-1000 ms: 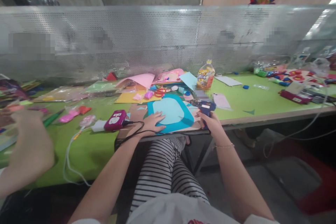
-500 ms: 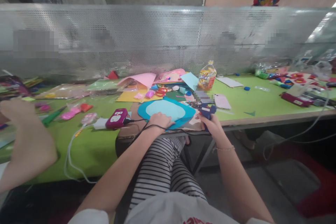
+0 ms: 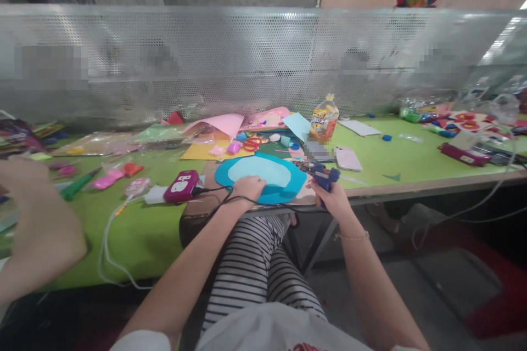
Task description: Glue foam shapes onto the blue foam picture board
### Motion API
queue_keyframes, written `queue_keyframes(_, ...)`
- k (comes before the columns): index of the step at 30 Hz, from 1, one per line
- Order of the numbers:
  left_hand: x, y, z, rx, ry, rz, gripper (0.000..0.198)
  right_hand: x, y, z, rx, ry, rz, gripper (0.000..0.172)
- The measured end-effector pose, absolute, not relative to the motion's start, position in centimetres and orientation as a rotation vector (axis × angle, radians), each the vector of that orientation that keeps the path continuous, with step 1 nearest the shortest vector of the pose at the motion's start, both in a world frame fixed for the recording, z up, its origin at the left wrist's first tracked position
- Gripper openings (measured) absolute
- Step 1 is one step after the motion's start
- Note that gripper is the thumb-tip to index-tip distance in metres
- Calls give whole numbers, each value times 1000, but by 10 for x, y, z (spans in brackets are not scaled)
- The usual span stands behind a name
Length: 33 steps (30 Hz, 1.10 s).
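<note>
A blue paper cutout [image 3: 290, 192] with a light blue oval [image 3: 247, 167] on it lies at the table's near edge. My left hand [image 3: 249, 190] rests on its near side, fingers bent and pressing the paper. A blue hot glue gun [image 3: 326, 172] is gripped in my right hand [image 3: 334, 197], just right of the cutout, its front end pointing left toward it. The nozzle tip blends into the clutter behind. A black cable [image 3: 220, 205] runs from a magenta power box [image 3: 181, 186] past my left wrist.
Scissors [image 3: 252, 144], pink paper [image 3: 220, 123] and craft scraps lie behind the cutout. A juice bottle [image 3: 324, 120] and a phone [image 3: 348, 158] stand or lie to the right. Another person's arm [image 3: 45, 219] reaches in at left. A perforated metal panel [image 3: 247, 60] borders the back.
My left hand has shifted slightly, its fingers more bunched. The glue gun's front end has moved a little left and now shows more clearly over the cutout's right end.
</note>
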<state>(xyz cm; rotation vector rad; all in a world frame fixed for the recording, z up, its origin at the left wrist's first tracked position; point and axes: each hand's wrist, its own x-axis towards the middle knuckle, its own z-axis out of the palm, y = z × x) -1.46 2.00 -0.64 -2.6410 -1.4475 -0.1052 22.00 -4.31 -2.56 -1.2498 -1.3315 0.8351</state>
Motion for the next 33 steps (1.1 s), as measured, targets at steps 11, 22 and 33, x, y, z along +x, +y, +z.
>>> queue_keyframes(11, 24, 20, 4, -2521, -1674, -97, 36, 207, -67, -8, -1714, -1484, 582, 25)
queue_keyframes(22, 4, 18, -14, -2691, -1549, -351, 29, 204, -41, -3, -1715, -1444, 690, 21)
queue_keyframes(33, 4, 13, -13, -2684, -1602, -286, 32, 207, -27, -13, -1723, -1474, 623, 22)
